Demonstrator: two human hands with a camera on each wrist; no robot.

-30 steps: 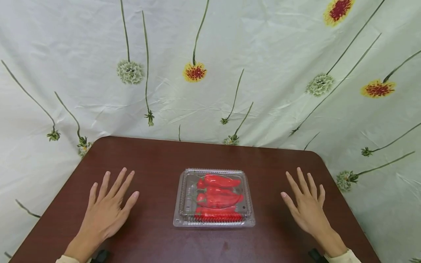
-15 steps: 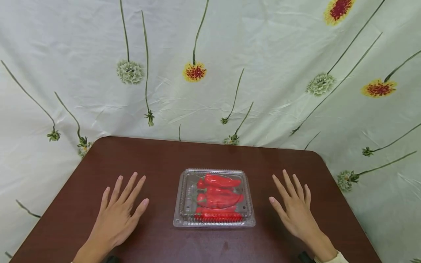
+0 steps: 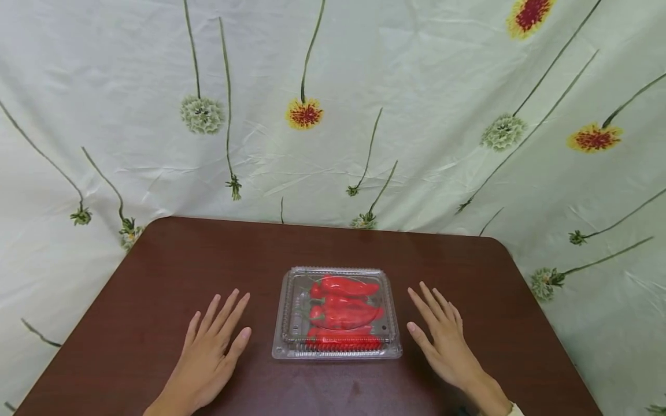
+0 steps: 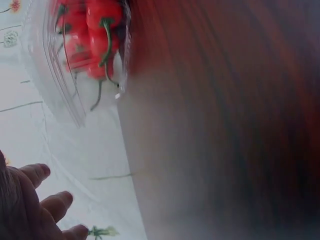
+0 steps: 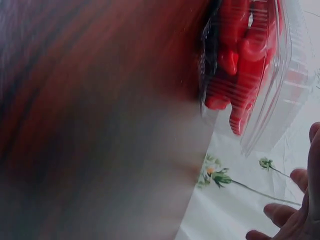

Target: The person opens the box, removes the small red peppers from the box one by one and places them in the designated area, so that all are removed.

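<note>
A clear plastic clamshell box (image 3: 337, 312) with its lid down sits on the table. Inside lie several red peppers (image 3: 347, 315) with green stems, also seen through the plastic wall in both wrist views. To the left of the box is my left hand (image 3: 208, 349), its fingers straight and spread, holding nothing. On the other side my right hand (image 3: 442, 338) has its fingers extended, the thumb pointing toward the box and a small gap between them. Each wrist view shows only some fingers of its hand at a lower corner, apart from the box.
The dark reddish-brown table (image 3: 218, 248) has rounded far corners. Behind it hangs a white cloth (image 3: 426, 75) printed with flowers on long stems, which also spreads down both sides of the table.
Both hands have moved inward toward the box and slightly nearer to me, fingers still extended. The box and peppers have stayed in place; the head view has shifted slightly.
</note>
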